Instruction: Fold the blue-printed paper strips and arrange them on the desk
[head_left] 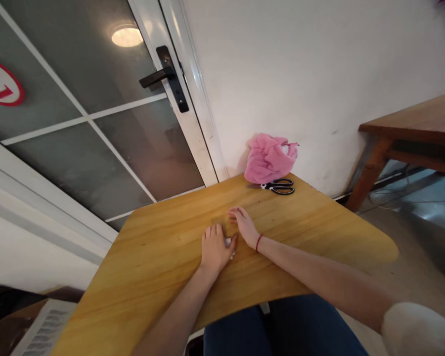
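Left hand (214,247) lies palm-down, fingers curled over a small white object (229,242), apparently pinning it to the wooden table (152,257). Right hand (244,225) rests flat just beside it, released. Farther off: scissors (276,186), closed, and pink cloth (269,158) against the wall. No legible writing.

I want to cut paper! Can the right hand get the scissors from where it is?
Probably yes: the scissors lie beyond the right hand on the bare table, with nothing between.

pink cloth (269,158), yellow-brown table (163,257)
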Demonstrator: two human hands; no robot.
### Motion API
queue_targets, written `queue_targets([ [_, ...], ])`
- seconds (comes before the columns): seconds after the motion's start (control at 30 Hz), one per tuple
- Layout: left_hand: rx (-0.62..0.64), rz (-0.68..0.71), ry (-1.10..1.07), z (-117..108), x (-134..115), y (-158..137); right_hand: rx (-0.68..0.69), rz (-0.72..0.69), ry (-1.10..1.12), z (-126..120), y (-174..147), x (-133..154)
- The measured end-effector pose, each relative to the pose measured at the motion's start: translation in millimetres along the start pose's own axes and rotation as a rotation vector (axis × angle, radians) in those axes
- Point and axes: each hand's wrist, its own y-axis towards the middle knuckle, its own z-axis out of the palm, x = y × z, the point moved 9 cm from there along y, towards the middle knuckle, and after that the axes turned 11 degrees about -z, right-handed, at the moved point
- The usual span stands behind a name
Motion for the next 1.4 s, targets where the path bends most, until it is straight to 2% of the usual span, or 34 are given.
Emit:
queue_targets([
  [0.33, 0.059, 0.092, -0.017, 4.2, -5.9, -2.6, -0.011, 0.023, 0.004, -1.6, 2.7, -5.9],
  [0.43, 0.116, 0.110, -0.039, 6.1, -9.3, -4.8, -0.019, 0.030, 0.009, -1.7, 2.8, -6.1],
  [0.63, 0.215, 0.128, 0.048, 12.0, -13.7, -11.3, -0.030, 0.042, 0.025, -0.5, 2.2, -4.4],
  [0.77, 0.231, 0.196, -0.050, 13.5, -19.0, -16.6, -0.031, 0.069, 0.045, -0.8, 0.4, -1.2],
  [0.83, 0.205, 0.113, -0.261, 6.4, -10.4, -7.5, -0.017, 0.088, 0.061, -1.3, -1.2, 2.2],
  [0.93, 0.107, -0.124, -0.811, -15.6, 18.2, 22.6, 0.027, 0.117, 0.095, 2.2, -3.2, 10.1],
  [0.97, 0.073, -0.170, -0.927, -24.0, 24.8, 34.8, 0.048, 0.132, 0.107, 6.2, -3.4, 12.6],
  [1.07, -0.008, -0.239, -1.173, -52.5, 32.2, 71.6, 0.135, 0.215, 0.160, 31.4, -1.9, 16.2],
  [1.1, -0.026, -0.280, -1.388, -59.4, 34.1, 81.4, 0.166, 0.258, 0.189, 43.5, -1.2, 15.7],
  [1.17, -0.047, -0.293, -1.674, -71.6, 30.1, 95.6, 0.243, 0.293, 0.217, 68.4, 2.1, 16.9],
  [1.23, -0.027, -0.271, -1.825, -79.2, 24.1, 103.5, 0.343, 0.189, 0.146, 86.3, 7.6, 25.3],
  [1.3, 0.056, -0.246, -1.927, -81.7, 22.9, 108.1, 0.477, 0.012, -0.012, 94.9, 7.0, 36.1],
  [1.4, 0.217, -0.273, -2.133, -82.8, 41.4, 114.2, 0.827, -0.270, -0.448, 99.0, -19.5, 41.7],
])
